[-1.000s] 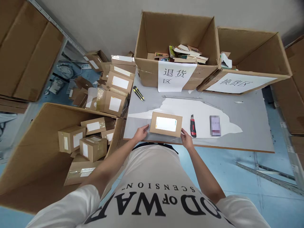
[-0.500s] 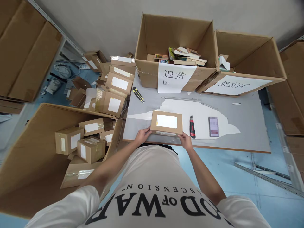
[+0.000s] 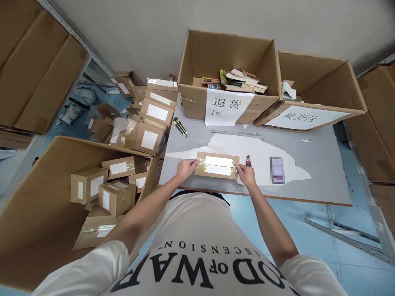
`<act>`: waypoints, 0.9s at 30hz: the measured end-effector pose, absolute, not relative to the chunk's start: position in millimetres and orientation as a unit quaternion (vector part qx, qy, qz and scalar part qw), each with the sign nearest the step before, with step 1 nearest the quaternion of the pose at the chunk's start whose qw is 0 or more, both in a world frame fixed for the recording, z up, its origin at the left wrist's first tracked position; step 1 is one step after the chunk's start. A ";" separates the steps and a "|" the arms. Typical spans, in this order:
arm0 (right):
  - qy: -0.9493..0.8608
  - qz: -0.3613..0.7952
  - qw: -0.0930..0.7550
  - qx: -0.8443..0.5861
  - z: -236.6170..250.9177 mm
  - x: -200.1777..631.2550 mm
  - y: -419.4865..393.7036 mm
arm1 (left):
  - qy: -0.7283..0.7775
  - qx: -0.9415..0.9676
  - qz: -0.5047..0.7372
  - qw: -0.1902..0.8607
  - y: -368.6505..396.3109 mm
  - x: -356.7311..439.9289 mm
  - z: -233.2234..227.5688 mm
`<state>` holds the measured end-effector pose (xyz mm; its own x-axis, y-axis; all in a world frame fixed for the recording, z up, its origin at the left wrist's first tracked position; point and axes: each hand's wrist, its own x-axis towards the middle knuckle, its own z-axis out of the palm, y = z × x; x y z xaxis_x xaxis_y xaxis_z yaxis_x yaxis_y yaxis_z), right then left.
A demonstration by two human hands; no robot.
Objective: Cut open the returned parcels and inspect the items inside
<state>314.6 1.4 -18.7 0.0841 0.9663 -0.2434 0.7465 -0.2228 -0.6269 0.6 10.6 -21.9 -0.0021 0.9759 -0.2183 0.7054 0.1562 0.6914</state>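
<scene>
A small cardboard box (image 3: 202, 169) with a white label and clear tape across its top lies at the table's front edge. My left hand (image 3: 187, 168) grips its left end, thumb and fingers closed at the taped edge. At the opposite end my right hand (image 3: 246, 173) holds the box in the same way. Just beyond the right fingers lies a red and black utility knife (image 3: 248, 159), partly covered by that hand. A phone-like rectangle (image 3: 277, 170), blurred out, rests farther right. Toward the back left is a yellow and black utility knife (image 3: 180, 127).
Two large open cartons stand at the table's back: a left carton (image 3: 194, 100) with books and a right carton (image 3: 324, 78), both with paper signs. On my left, a big carton (image 3: 37, 197) contains several parcels. More boxes (image 3: 149, 139) are stacked behind it.
The box has turned so its taped, labelled face shows. Both hands have shifted up from its lower corners to its ends, and my right hand now covers part of the red knife.
</scene>
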 end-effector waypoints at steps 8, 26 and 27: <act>-0.554 0.318 0.169 -0.751 -28.6 312.6 15.5 | 0.652 0.560 0.287 0.424 6.0 4.5 -43.3; -0.458 0.333 0.270 -0.779 -61.8 333.9 10.2 | 0.703 0.547 0.280 0.358 0.6 17.4 -40.2; -0.455 0.299 0.259 -0.797 -65.9 341.7 8.0 | 0.707 0.549 0.276 0.350 -0.2 18.5 -39.0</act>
